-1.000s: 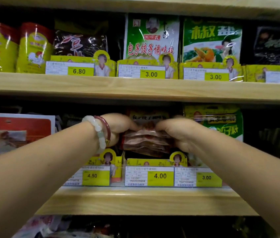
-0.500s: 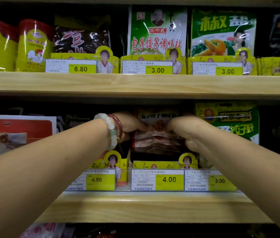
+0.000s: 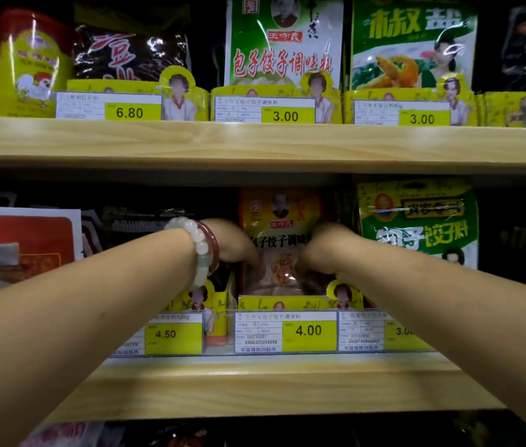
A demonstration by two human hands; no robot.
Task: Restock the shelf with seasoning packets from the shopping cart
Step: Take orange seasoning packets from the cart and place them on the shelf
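- Now you are standing the orange plastic seasoning packets point(image 3: 279, 240) upright in the yellow cardboard display tray point(image 3: 282, 303) above the 4.00 price tag point(image 3: 308, 330); half a second ago they were lying flat in a stack between your hands.
- Your left hand point(image 3: 234, 245), with the white bead bracelet point(image 3: 198, 250), is gripping the packets' left edge, its fingers curled around it.
- Your right hand point(image 3: 321, 250) is gripping the right edge in the same way.
- The front packet's printed face is now showing, with its bottom edge inside the tray on the lower wooden shelf point(image 3: 255, 385).
- In my judgement, this batch is almost placed; you are likely only squaring it before letting go.
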